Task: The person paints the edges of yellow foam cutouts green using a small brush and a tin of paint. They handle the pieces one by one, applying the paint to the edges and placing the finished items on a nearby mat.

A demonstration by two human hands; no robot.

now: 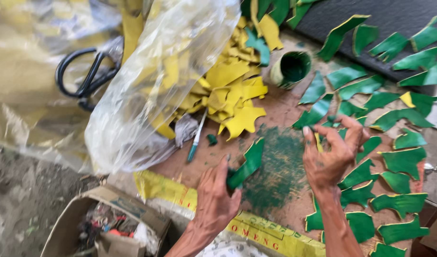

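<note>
Green cutout (247, 163) beside yellow pile (233, 90).

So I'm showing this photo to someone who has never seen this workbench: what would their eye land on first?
Probably the green painted pieces spread across the right of the board, against the heap of yellow pieces at top centre beside a clear plastic bag. Next, the left hand holding one green piece over a smear of green paint, and the right hand reaching among the green ones.
</note>
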